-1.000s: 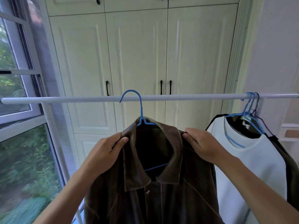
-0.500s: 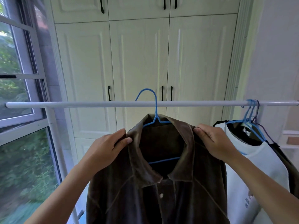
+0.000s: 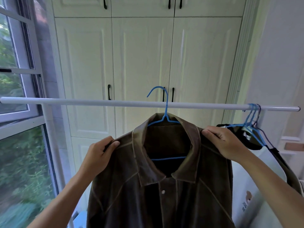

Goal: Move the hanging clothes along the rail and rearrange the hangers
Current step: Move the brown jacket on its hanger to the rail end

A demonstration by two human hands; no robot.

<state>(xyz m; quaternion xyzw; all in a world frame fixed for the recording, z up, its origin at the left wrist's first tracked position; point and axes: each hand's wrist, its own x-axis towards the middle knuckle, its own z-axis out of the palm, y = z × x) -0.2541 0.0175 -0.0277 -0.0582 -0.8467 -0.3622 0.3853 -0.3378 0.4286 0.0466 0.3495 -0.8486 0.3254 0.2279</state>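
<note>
Between the hands: a brown collared jacket (image 3: 164, 203) on a blue wire hanger (image 3: 166, 112), front toward the camera, one pale button showing under the collar.
Left hand (image 3: 98, 157): fingers and thumb pinch the jacket's left shoulder seam.
Right hand (image 3: 225, 142): fingers curl over the jacket's right shoulder, just beside the collar, and grip it.
Hanger hook: its curve stands above the white rail (image 3: 98, 102) without resting on it; the stem crosses in front of the rail near the middle, and the open tip points left.
Rail's right end: a tight bunch of hangers (image 3: 251, 116), mostly blue with one darker, hooked over the rail close to its cap.
Clothes on that bunch: a white top (image 3: 269, 163) over dark garments, hanging just beside the right forearm.
Rack upright (image 3: 51, 145): a white post under the rail's left part.
Behind: cream wardrobe doors (image 3: 141, 63) with black handles.
Left edge: a window (image 3: 16, 83) with greenery outside.
</note>
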